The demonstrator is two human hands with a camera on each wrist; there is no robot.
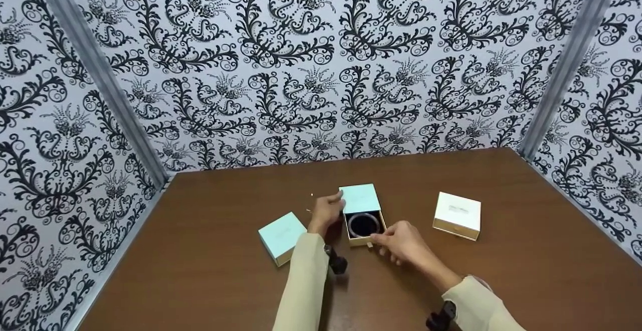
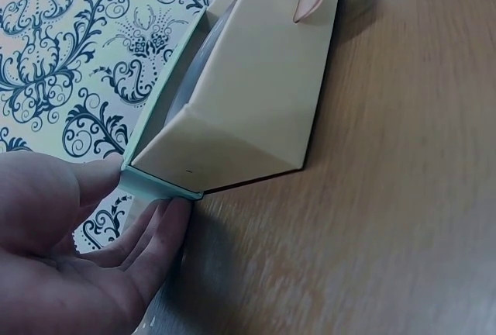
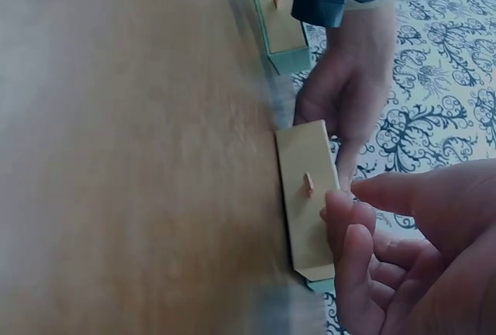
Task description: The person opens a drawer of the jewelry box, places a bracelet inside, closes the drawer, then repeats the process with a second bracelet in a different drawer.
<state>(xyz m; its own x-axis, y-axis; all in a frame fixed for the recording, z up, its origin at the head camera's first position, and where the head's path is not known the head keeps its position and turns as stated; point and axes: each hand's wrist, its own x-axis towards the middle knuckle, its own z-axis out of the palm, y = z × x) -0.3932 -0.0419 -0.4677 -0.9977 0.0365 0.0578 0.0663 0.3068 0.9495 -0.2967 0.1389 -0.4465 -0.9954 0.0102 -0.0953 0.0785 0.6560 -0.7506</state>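
In the head view, a small mint-green drawer box [image 1: 360, 198] lies in the middle of the table, its cream drawer [image 1: 358, 241] slid out toward me. A silvery bangle-like ring [image 1: 350, 225] sits on the drawer's dark lining. My left hand [image 1: 327, 212] grips the mint sleeve at its left side, thumb on the upper edge and fingers lower down, as the left wrist view shows. My right hand [image 1: 401, 243] pinches the top edge of the drawer's front wall between thumb and fingertips, beside the small pull tab [image 3: 308, 185].
A second mint box [image 1: 282, 234], closed, lies left of my left forearm. To the right stands a closed white box [image 1: 457, 213] with a gold-coloured front. The brown wooden table [image 1: 210, 205] meets patterned walls [image 1: 301, 95] at the back and sides.
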